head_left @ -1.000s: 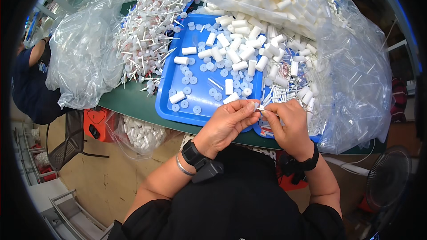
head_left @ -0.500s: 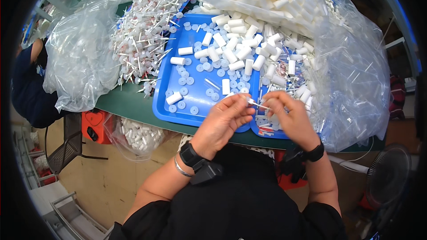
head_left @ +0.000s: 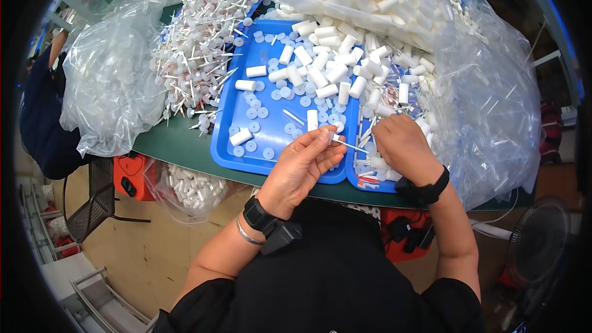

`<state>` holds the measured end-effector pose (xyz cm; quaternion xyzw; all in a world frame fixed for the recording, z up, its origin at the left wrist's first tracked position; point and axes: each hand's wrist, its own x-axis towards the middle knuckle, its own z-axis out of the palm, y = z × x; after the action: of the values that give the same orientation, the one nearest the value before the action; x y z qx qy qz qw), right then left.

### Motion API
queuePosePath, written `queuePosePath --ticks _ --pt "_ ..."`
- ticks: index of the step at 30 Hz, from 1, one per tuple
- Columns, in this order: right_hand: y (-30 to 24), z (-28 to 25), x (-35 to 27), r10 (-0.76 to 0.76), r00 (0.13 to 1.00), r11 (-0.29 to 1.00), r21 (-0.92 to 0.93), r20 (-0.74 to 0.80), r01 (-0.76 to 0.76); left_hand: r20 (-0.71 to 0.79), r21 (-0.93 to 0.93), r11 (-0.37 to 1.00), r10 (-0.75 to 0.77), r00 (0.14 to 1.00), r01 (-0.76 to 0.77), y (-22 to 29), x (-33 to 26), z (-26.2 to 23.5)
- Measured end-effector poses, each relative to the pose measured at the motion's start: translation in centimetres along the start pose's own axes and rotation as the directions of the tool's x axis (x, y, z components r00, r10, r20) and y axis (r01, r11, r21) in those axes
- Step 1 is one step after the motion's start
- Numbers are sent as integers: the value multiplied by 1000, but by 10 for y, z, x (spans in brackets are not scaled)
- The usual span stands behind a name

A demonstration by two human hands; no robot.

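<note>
Your left hand (head_left: 302, 163) pinched a thin white stick (head_left: 346, 143) at frame centre; your right hand (head_left: 404, 148) dug, curled, among loose parts. Most white tubes (head_left: 327, 77) in the blue tray (head_left: 237, 154) remained untouched.

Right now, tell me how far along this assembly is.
Done: a heap of stemmed white pieces lies left of the blue tray. In hand: the left hand pinches a thin white stick; the right hand reaches into the next tray. Left: many loose white tubes and round caps.
</note>
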<state>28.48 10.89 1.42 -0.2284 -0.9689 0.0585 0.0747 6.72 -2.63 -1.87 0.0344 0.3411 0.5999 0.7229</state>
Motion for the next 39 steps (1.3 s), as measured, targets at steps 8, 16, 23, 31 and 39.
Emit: queuePosePath --ticks 8,16,23,31,39 --pt "-29 -22 -8 211 971 869 476 -114 -134 -15 6 997 76 997 -76 3 1 10" --pt "-33 -22 -7 130 969 910 414 -212 -31 -12 -28 996 84 996 -84 -1 2 8" --pt "-38 -20 -3 108 962 894 447 -249 15 21 20 999 48 999 -49 -5 1 12" --pt "-47 -22 5 275 832 44 858 481 -511 147 182 983 -3 989 -24 -4 -8 17" --pt "-26 -43 -9 454 890 637 685 37 -354 163 -27 925 379 911 -380 97 12 -24"
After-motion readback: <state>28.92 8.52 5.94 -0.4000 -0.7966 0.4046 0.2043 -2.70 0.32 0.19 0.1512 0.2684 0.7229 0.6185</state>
